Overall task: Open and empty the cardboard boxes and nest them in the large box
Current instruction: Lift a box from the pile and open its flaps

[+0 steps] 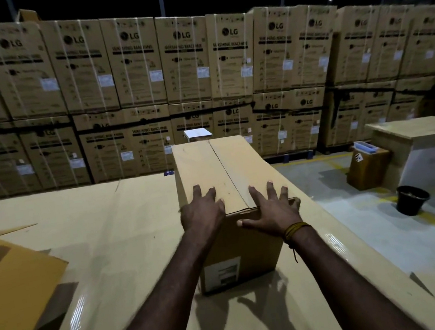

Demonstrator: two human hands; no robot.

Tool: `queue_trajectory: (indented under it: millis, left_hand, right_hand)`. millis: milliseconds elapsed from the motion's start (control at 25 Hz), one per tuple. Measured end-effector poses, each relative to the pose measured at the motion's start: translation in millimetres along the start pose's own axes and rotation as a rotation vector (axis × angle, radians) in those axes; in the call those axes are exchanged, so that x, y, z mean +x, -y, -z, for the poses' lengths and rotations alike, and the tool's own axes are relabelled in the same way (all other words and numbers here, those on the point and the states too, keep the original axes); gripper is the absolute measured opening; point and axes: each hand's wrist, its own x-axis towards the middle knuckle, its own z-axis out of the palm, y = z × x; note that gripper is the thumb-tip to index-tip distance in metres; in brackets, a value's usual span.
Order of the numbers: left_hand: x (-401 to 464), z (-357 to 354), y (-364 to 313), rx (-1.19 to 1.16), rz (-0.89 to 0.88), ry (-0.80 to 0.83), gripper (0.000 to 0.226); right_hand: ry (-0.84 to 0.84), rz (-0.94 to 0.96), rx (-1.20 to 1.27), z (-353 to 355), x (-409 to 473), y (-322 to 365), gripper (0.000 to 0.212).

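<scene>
Left hand point(202, 213) and right hand point(271, 211) rest flat on the closed cardboard box point(224, 180) on the table point(114, 233).

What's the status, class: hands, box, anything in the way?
Left hand and right hand flat on the closed box, fingers spread, gripping nothing. Top flaps shut. Opened box at left; nothing blocking.

Large open box point(10, 278) running off left edge, interior not showing. Label point(223, 273) on closed box point(229, 180) blurring past reading. Left hand point(202, 212) thumb hiding behind box corner.
</scene>
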Motion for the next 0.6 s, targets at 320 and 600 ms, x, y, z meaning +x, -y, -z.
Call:
queue_trajectory:
  millis: [320, 600]
  left_hand:
    - [4.9, 2.9, 1.8, -0.021, 0.124, -0.085, 0.045]
    - [5.3, 4.6, -4.7, -0.069, 0.105, -0.113, 0.032]
  right_hand:
    - [-0.078, 0.2, 0.262, -32.9, 9.0, 36.1, 0.113]
    - [-0.024, 0.327, 0.429, -50.2, 11.4, 35.0, 0.139]
